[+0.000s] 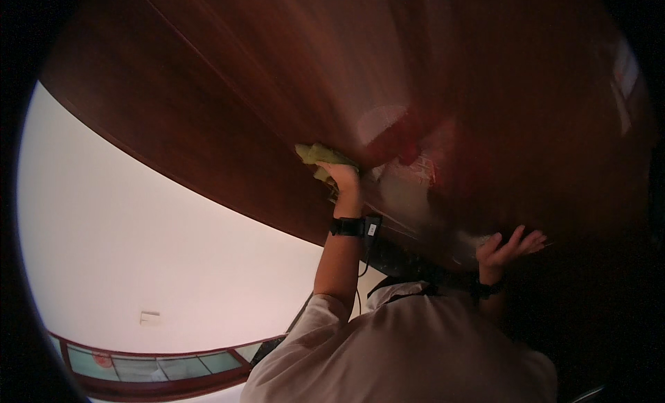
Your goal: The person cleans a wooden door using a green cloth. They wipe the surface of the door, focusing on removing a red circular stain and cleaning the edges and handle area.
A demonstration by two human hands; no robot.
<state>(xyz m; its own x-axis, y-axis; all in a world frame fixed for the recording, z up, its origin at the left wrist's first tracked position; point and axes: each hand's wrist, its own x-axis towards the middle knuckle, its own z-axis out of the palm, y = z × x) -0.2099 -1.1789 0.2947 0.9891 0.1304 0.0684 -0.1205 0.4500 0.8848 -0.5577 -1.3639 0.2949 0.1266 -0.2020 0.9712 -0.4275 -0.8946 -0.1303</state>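
My left hand (345, 175) holds a folded yellow-green cloth (326, 154) against a glossy reddish-brown wooden panel (249, 122). The fingers are partly hidden by the cloth. Farther right and lower in the view is my right hand (506, 249), its fingers spread and holding nothing. It is at the dark part of the panel; whether it touches the wood I cannot tell. A blurred reddish and pale reflection shows in the polish between the hands.
A white wall (156, 236) borders the panel's curved-looking left edge and carries a small white plate (149, 318). At lower left is a red-framed window (171, 369). A black wrist strap with a small device (372, 229) and a thin cable is on my left arm.
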